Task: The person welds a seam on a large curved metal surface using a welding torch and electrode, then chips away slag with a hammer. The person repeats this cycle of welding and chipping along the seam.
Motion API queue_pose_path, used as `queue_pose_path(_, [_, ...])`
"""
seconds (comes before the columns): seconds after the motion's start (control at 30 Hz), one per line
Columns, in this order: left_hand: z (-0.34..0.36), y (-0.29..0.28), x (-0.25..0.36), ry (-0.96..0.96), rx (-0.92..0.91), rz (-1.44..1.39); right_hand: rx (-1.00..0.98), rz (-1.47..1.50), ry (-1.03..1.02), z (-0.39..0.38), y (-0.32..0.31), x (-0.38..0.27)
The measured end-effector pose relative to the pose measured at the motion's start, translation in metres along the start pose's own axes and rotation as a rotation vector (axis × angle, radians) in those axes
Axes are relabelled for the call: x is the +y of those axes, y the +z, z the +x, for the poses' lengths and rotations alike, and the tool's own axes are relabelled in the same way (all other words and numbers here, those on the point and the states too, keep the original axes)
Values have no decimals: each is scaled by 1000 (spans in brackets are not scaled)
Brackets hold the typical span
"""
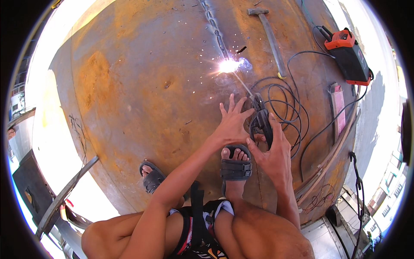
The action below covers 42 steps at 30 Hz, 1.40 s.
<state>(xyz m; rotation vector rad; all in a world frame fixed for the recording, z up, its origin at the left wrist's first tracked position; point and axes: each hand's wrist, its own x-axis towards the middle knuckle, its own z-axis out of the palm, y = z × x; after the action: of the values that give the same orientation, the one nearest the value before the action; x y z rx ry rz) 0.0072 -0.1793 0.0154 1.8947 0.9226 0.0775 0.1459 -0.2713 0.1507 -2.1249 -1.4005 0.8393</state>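
Note:
My right hand (276,153) is wrapped round a black electrode holder (261,121), which clamps a thin welding rod (244,84). The rod's far end meets a rusty steel plate (142,103) in a glaring welding arc (228,65), with sparks and a little smoke about it. From the arc a dark weld bead (212,21) runs away toward the far edge. My left hand (233,123) is open, fingers spread over the plate just left of the holder. Whether it touches the holder I cannot tell.
A hammer (269,39) lies right of the bead. Coiled black cable (297,116) spreads right of the holder. Farther right are an orange-and-black welding machine (351,58) and a pink box (338,108). My sandalled feet (236,164) rest on the curved plate; metal bars (64,194) stand at left.

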Motion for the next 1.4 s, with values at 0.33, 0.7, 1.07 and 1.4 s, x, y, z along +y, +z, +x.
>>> queue_pose_path(0.33, [-1,4,-6,12,16,40,-21,42,31,0,-1,-4])
queue_pose_path(0.7, [0,2,-4,9,-9,37,-22,41,29,0,0,-1])
queue_pose_path(1.07, [0,0,-1,5,-17,8,-32,29,41,-1,0,1])
queue_pose_path(1.4, [0,1,0,2,-24,-13,-31,18,41,0,-2,-4])
